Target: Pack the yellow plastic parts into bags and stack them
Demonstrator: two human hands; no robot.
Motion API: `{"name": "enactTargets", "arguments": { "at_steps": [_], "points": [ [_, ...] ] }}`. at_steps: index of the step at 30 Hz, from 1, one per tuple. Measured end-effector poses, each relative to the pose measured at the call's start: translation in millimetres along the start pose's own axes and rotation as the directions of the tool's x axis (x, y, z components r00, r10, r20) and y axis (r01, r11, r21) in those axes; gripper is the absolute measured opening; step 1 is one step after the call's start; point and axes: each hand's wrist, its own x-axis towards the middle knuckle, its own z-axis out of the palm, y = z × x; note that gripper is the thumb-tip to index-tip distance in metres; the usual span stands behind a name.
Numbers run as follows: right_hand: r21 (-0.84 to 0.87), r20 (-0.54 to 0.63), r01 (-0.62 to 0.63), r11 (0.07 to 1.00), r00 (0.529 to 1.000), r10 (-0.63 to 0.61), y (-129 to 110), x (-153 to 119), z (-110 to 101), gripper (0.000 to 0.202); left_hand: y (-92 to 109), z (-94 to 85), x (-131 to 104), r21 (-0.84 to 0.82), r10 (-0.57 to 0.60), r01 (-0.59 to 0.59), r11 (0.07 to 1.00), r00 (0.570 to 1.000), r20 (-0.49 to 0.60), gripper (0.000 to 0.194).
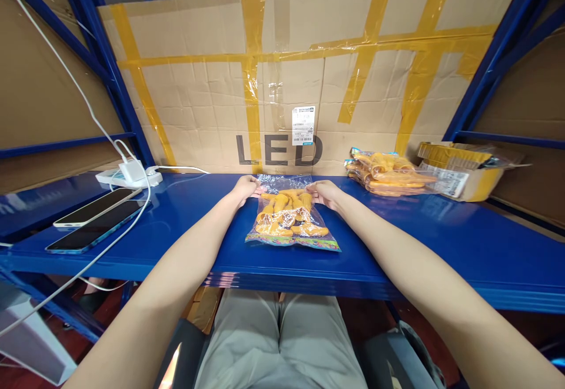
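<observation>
A clear plastic bag (289, 215) of orange-yellow, hollow-ended pieces lies flat on the blue shelf table (185, 242) in front of me. Its colourful printed edge faces me, and the plain clear end points away. At the far left corner of the bag, my left hand (248, 190) pinches the plastic. My right hand (324, 193) grips the far right corner, its fingers closed on the film. What exactly the orange pieces are, I cannot tell.
Similar filled bags (384, 174) are stacked at the right, beside a taped cardboard box (468, 171). On the left lie two phones (97, 208), a power strip (128, 174) and white cables. A taped cardboard sheet (198, 100) stands behind the table.
</observation>
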Motion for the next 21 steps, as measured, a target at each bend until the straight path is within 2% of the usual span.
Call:
{"name": "enactTargets", "arguments": {
  "at_steps": [2,6,10,13,21],
  "points": [
    [0.026,-0.041,-0.043,0.999,0.998,0.044,-2,-2,1,0.025,-1,-0.7,0,-0.084,-0.012,0.016,0.996,0.999,0.049,0.016],
    [0.061,0.014,-0.045,0.997,0.999,0.044,-3,-6,2,0.027,-1,-4.4,-3,-0.163,-0.040,0.063,0.985,0.989,0.142,0.020],
    [0.026,-0.002,-0.024,0.999,1.000,0.024,-3,-4,-3,0.020,2,-8.8,-3,-0.136,-0.086,0.106,0.985,0.985,0.149,0.020],
    [0.023,0.021,-0.026,0.999,0.999,0.026,-4,-2,-7,0.022,4,-11.6,-2,-0.117,-0.101,0.118,0.986,0.984,0.144,0.020],
    [0.011,0.072,0.004,1.000,0.997,-0.004,-3,3,-14,0.025,-1,-16.4,1,-0.047,0.005,0.003,0.999,0.985,0.174,0.017]
  ]
}}
